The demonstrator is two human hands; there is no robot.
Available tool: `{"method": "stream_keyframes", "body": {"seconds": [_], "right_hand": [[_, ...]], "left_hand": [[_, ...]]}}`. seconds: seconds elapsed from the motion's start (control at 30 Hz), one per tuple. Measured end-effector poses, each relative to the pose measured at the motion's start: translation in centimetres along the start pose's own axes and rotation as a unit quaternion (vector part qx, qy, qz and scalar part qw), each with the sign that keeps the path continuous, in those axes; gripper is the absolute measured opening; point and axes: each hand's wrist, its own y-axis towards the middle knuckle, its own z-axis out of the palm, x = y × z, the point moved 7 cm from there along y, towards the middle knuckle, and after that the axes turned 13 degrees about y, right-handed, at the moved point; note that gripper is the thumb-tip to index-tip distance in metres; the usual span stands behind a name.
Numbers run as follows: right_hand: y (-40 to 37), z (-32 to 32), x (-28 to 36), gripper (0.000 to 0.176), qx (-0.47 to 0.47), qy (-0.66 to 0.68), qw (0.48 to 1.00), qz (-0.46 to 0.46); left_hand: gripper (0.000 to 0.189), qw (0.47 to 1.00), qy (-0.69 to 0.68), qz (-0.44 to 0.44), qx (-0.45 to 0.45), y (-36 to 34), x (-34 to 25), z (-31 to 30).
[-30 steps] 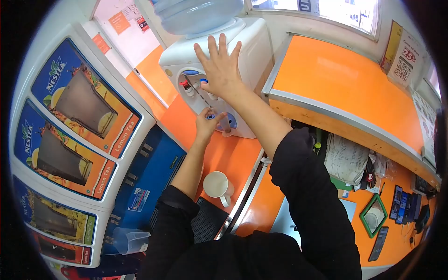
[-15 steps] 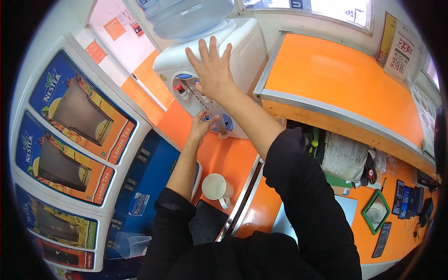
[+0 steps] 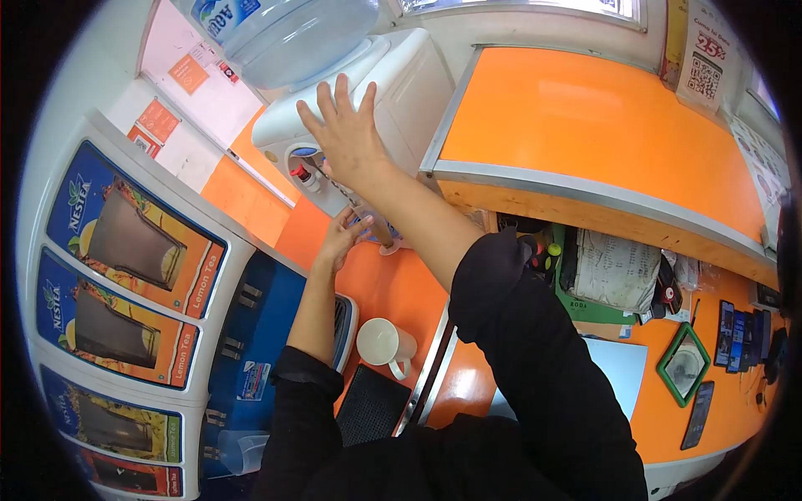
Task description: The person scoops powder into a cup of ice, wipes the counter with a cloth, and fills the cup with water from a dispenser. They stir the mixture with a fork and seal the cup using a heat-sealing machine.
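A white water dispenser (image 3: 409, 92) with a big clear bottle (image 3: 305, 37) on top stands on the orange counter. My right hand (image 3: 347, 138) is spread open at the dispenser's front, its thumb by the taps. The red tap (image 3: 301, 173) shows to its left. Lower down, my left hand (image 3: 341, 238) holds a clear cup (image 3: 378, 228) beneath the taps, fingers around its side. The cup is tilted, with something brownish inside. Nearer to me, a white mug (image 3: 384, 344) stands upright on the counter.
Drink machine with Nestea panels (image 3: 134, 234) on the left; clear plastic jug (image 3: 244, 451) below it. Black mat (image 3: 368, 405) near the mug. Raised orange shelf (image 3: 585, 125) on the right, papers (image 3: 618, 271) beneath it. Green-framed object (image 3: 683, 363) and phone (image 3: 698, 415) at far right.
The view has shifted, so the dispenser and both hands appear further left. My right hand is still spread and my left hand still holds the cup under the taps.
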Motion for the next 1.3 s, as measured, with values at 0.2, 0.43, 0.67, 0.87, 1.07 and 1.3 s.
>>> {"method": "stream_keyframes", "body": {"seconds": [0.2,0.43,0.67,0.87,1.07,1.3], "right_hand": [[0.0,0.1,0.0,0.092,0.002,-0.014,1.000,-0.002],[0.0,0.0,0.0,0.095,-0.003,-0.010,1.000,0.001],[-0.7,-1.4,-0.1,0.102,0.019,0.106,0.994,-0.010],[-4.9,-1.8,3.1,0.087,0.053,0.340,0.935,0.080],[-7.1,4.6,7.3,0.037,0.277,0.663,0.670,0.186],[-8.3,-10.0,15.4,0.027,0.258,0.684,0.680,-0.053]], "left_hand": [[0.045,1.000,0.015,-0.013,-0.001,0.0,-0.2,0.1],[0.045,1.000,0.017,-0.019,-0.007,0.0,0.1,0.1],[0.046,0.998,0.011,0.004,-0.058,-2.3,0.8,-0.1],[0.050,0.995,-0.037,0.038,-0.087,-9.6,-1.7,-0.8],[0.058,0.993,0.023,0.111,-0.035,-16.8,-4.8,-2.0],[0.058,0.986,0.009,0.141,-0.091,-29.5,-6.3,-4.0]]}}
